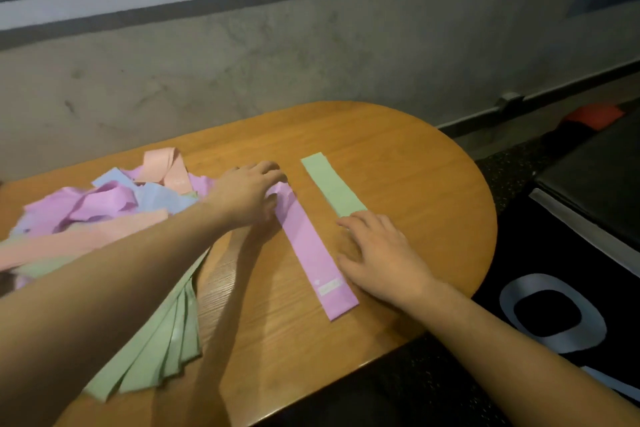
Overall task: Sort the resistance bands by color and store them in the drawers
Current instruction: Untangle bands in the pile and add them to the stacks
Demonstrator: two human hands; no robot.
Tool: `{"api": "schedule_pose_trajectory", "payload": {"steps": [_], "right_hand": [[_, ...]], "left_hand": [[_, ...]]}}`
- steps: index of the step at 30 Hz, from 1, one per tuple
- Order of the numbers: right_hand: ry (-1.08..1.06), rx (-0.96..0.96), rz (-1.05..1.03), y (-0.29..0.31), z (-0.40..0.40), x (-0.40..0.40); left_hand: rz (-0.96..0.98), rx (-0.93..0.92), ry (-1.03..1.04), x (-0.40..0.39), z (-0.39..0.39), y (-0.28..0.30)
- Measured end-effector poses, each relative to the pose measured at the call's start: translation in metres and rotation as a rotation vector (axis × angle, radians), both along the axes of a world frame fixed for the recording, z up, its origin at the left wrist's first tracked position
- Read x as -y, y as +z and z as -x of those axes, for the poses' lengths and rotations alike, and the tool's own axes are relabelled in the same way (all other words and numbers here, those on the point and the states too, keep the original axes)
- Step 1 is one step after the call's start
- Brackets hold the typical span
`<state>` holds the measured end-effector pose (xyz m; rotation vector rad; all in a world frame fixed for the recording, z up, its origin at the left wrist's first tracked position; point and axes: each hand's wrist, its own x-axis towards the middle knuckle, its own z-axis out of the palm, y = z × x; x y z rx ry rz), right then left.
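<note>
A pink band (308, 250) lies stretched flat on the wooden table (415, 184). My left hand (247, 192) holds its far end, fingers curled over the crumpled fabric. My right hand (377, 250) rests flat with straight fingers beside the pink band's near half, its fingertips touching the near end of a single green band (332, 184) laid out to the right. On the left sits a jumbled pile of pink, blue and peach bands (114, 201). A fanned stack of green bands (156, 350) lies under my left forearm.
The table's rounded end is at the right, against a grey wall (242, 62). Beyond its edge, on the dark floor, stand a black box (595, 177), an orange object (594, 114) and a grey ring-shaped item (554, 315). No drawers are in view.
</note>
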<state>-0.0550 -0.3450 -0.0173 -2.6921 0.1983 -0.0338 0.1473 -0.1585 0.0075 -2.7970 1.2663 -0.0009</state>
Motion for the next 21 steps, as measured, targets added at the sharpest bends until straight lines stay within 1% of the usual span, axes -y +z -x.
{"api": "schedule_pose_trajectory", "payload": {"steps": [5,9,13,17,19,21], "right_hand": [[0.088,0.015,-0.052,0.005,-0.009,-0.039],[0.146,0.052,-0.082,0.007,-0.022,-0.071],[0.205,0.036,-0.137,0.007,-0.031,-0.104],[0.264,0.021,-0.175,0.009,-0.039,-0.131],[0.269,0.011,-0.194,0.009,-0.043,-0.139],[0.273,0.016,-0.199,0.008,-0.048,-0.15]], "left_hand": [[0.139,0.007,0.072,-0.073,0.026,-0.008],[0.163,0.0,0.147,-0.122,0.046,-0.01],[0.226,0.084,0.172,-0.168,0.062,-0.015],[0.261,0.172,0.231,-0.198,0.073,-0.015],[0.289,0.184,0.239,-0.201,0.077,-0.01],[0.353,0.176,0.291,-0.208,0.077,-0.006]]}}
